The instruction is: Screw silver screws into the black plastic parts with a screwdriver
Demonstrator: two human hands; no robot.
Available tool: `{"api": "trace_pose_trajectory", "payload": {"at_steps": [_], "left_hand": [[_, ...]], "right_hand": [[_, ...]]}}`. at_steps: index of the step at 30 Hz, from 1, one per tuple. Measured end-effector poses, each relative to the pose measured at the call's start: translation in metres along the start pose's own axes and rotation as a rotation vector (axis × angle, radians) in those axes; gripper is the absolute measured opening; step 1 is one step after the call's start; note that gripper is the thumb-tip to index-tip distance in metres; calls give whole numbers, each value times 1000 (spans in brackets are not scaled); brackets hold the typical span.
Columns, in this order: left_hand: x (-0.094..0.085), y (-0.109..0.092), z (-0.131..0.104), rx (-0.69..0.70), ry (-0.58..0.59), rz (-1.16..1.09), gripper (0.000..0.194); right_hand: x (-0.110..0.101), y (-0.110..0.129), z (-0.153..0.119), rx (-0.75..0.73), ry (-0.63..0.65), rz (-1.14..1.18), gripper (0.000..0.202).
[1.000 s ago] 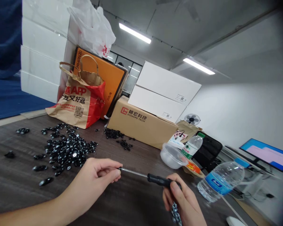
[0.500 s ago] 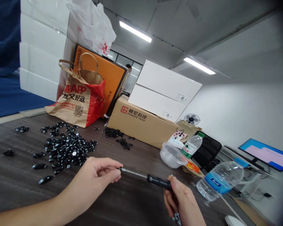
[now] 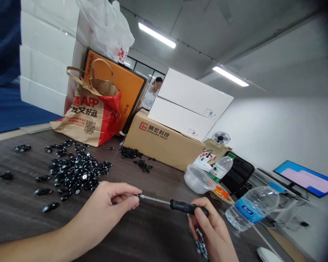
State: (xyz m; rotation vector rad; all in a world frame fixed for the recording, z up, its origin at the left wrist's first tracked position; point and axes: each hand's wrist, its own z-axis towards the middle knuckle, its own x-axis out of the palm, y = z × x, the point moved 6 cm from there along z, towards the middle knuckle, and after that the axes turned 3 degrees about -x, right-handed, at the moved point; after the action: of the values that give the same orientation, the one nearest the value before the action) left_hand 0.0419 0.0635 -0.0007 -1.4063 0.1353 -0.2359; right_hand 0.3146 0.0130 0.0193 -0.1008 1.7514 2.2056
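On your far left, white boxes [image 3: 43,60] stand in a stack. In front of them, a big pile of shiny black parts [image 3: 73,171] lies on the dark bench [image 3: 13,229], with loose ones around it. Just behind the pile stands a brown and red paper bag [image 3: 83,122], and behind that leans an orange box [image 3: 125,82]. Your left hand [image 3: 114,203] is just right of the pile. Its thumb and finger are pinched on a small black part [image 3: 138,195], mostly hidden. Farther back, two heaps of tiny black bits [image 3: 129,153] sit near a brown cardboard box [image 3: 164,142].

The screwdriver [image 3: 177,205] points left above the bench, its tip meeting the small black part. Your right hand [image 3: 213,225] has thumb and fingers closed on the back end of the black handle. Shiny silver bits [image 3: 201,245] show below that hand; I can't tell if it holds them. Farther right are a clear plastic bowl [image 3: 198,180], a green-capped water bottle [image 3: 221,167] and a blue-capped water bottle [image 3: 253,207].
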Motion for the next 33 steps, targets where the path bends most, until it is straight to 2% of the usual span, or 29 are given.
{"api": "trace_pose_trajectory", "payload": {"at_steps": [5,9,13,19,23,28,31,33], "left_hand": [[-2,-2,1,-4,-17,44,22],[-2,-1,1,-25,-7,25,24],[-2,-4,-1,9,-17,57,23],[-3,-6,0,-9,-6,36,22],[-3,-8,0,7,-16,57,21],[-3,-7,1,-22,-17,3,21],[-4,-6,1,-22,-16,-2,22],[-5,-7,2,-21,-24,-10,22]], "right_hand": [[-2,-6,-4,52,-5,-99,58],[2,0,-2,-25,-10,-3,44],[3,-2,0,16,25,-41,52],[4,3,-2,-4,-6,8,43],[5,-1,-1,22,11,-16,55],[6,-1,0,-21,47,57,40],[9,-2,-1,-9,69,-5,52],[12,1,-2,-39,86,21,50]]}}
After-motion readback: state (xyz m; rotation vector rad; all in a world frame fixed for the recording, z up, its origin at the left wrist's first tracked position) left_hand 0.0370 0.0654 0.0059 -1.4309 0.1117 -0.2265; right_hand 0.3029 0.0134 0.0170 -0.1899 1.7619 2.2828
